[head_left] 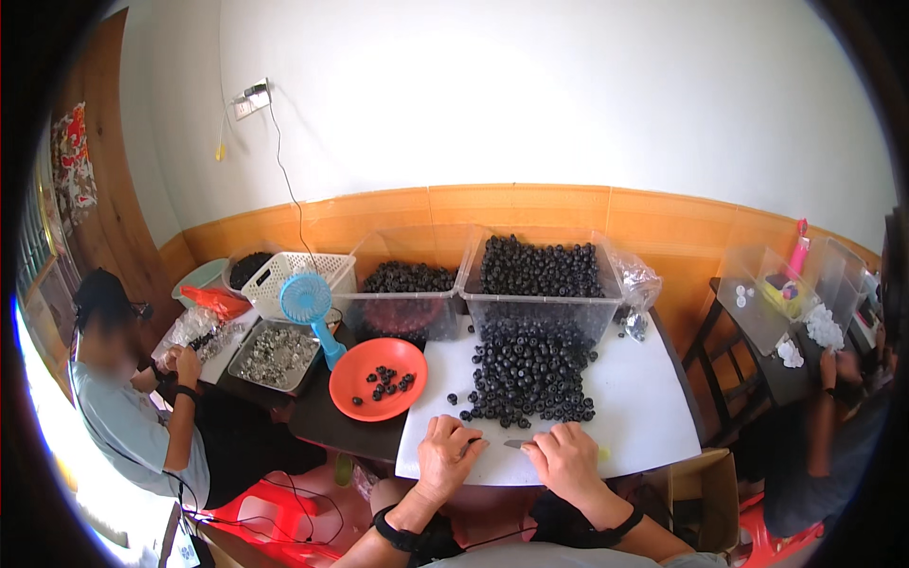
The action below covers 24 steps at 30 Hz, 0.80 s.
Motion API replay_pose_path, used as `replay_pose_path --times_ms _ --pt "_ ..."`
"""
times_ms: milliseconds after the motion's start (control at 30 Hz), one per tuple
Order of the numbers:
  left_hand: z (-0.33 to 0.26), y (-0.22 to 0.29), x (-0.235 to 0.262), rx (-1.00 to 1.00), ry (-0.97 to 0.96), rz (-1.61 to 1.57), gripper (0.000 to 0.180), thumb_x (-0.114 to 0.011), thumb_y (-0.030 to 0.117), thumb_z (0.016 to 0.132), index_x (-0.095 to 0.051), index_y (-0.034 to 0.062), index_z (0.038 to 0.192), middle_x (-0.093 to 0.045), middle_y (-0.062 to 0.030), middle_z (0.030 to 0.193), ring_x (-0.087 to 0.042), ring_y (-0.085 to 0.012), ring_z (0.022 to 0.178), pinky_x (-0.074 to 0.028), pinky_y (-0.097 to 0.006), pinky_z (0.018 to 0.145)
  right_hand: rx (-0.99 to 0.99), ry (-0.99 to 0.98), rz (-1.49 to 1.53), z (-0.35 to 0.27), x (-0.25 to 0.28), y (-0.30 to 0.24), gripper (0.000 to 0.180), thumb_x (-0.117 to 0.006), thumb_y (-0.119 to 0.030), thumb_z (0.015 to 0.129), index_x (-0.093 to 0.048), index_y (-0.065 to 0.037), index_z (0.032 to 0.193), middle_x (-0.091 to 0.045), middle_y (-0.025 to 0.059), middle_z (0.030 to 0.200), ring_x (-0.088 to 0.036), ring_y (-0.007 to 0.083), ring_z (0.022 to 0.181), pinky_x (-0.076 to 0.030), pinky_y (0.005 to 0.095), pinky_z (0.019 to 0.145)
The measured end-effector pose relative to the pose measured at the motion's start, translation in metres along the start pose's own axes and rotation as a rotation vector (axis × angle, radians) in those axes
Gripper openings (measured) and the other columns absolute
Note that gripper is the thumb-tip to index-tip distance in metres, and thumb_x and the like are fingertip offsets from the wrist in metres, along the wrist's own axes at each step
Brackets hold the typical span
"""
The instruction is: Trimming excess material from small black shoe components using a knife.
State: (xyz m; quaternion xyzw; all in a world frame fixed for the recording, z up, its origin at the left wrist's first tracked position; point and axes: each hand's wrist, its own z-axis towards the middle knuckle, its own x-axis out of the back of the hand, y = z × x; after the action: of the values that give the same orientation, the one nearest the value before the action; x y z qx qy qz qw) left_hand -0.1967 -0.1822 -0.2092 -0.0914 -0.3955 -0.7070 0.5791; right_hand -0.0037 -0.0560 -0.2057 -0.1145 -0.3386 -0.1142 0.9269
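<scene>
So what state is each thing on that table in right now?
Left hand: curled, resting on the white board.
Right hand: closed on a small blade-like tool.
Black beads pile: loose, heaped on the board.
Clear bin: open, full.
Orange plate: nearly empty.
Blue fan: upright.

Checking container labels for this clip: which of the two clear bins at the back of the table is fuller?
The right-hand clear bin, behind the loose pile on the white board: black pieces heap to its rim, while the left-hand bin is only partly filled.
</scene>
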Motion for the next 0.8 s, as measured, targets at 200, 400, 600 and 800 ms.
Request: replay_pose_path --times_ms 200,400,600,800 --pt "-0.002 -0.003 -0.002 0.032 0.031 -0.041 0.013 -0.08 0.009 0.08 -0.075 0.0058 0.092 -0.063 -0.0097 0.089 -0.062 -0.031 0.086 -0.053 -0.043 0.072 0.007 0.02 0.001 0.0 0.001 0.001 0.021 -0.079 -0.024 0.085 -0.063 -0.012 0.08 -0.053 0.0041 0.082 -0.057 0.0242 0.077 -0.048 0.0383 0.061" --pt "-0.005 -0.008 -0.003 0.029 0.073 -0.053 0.013 -0.076 0.005 0.083 -0.074 0.0051 0.096 -0.064 -0.011 0.089 -0.062 -0.0331 0.086 -0.052 -0.044 0.074 0.002 0.022 0.006 -0.001 0.003 0.0 0.023 -0.079 -0.026 0.085 -0.062 -0.012 0.079 -0.053 0.0036 0.081 -0.058 0.0242 0.076 -0.048 0.0383 0.061" --pt "-0.002 -0.006 0.0 -0.039 0.081 0.124 0.011 -0.075 0.003 0.081 -0.073 0.0052 0.092 -0.062 -0.0113 0.088 -0.06 -0.0336 0.085 -0.052 -0.045 0.072 0.005 0.024 0.012 -0.002 0.002 0.001 0.022 -0.081 -0.026 0.083 -0.064 -0.013 0.08 -0.055 0.0036 0.08 -0.059 0.0249 0.076 -0.048 0.0384 0.061" --pt "-0.01 -0.02 0.002 -0.027 0.081 0.125 0.014 -0.073 0.0 0.08 -0.072 0.0048 0.094 -0.062 -0.0119 0.091 -0.059 -0.0341 0.087 -0.051 -0.045 0.071 0.018 0.026 0.009 -0.002 0.002 0.002 0.024 -0.08 -0.026 0.084 -0.061 -0.013 0.079 -0.054 0.0035 0.081 -0.059 0.0244 0.077 -0.049 0.038 0.062"
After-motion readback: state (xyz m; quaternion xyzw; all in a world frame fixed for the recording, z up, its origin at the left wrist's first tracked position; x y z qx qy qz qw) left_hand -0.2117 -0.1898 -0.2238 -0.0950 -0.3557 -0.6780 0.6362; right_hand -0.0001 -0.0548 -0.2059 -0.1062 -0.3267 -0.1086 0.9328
